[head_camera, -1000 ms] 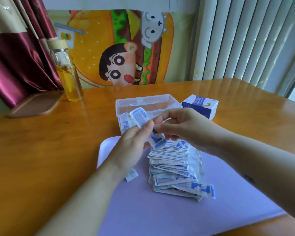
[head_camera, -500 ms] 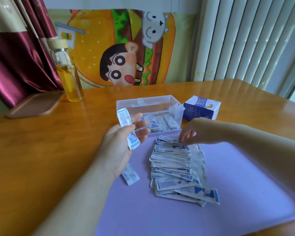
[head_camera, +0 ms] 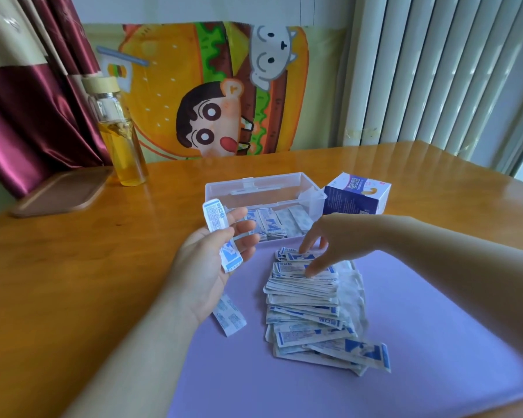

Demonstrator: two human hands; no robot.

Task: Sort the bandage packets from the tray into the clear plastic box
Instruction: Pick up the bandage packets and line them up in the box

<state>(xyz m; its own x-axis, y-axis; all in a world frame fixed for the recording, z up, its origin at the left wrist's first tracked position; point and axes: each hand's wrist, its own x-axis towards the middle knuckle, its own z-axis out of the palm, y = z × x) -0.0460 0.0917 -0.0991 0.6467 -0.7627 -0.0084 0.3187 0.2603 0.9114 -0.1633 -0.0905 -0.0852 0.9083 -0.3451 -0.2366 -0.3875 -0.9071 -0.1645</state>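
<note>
A pile of white-and-blue bandage packets (head_camera: 307, 300) lies on the lilac tray (head_camera: 420, 342). My left hand (head_camera: 207, 263) is palm up, holding one bandage packet (head_camera: 221, 233) between thumb and fingers, just left of the clear plastic box (head_camera: 263, 188). Several packets lie inside the box at its near side. My right hand (head_camera: 329, 241) rests fingertips on the top of the pile, pinching at the uppermost packet; whether it grips it I cannot tell. One loose packet (head_camera: 228, 316) lies on the tray's left edge under my left wrist.
A blue-and-white bandage carton (head_camera: 357, 193) stands right of the box. A glass bottle of yellow liquid (head_camera: 120, 137) and a wooden board (head_camera: 61, 191) sit at the back left of the wooden table (head_camera: 73, 282). A cartoon cloth hangs behind.
My hands were together over the pile, passing a packet. The left hand drew back left with the packet and the right hand dropped onto the top of the pile.
</note>
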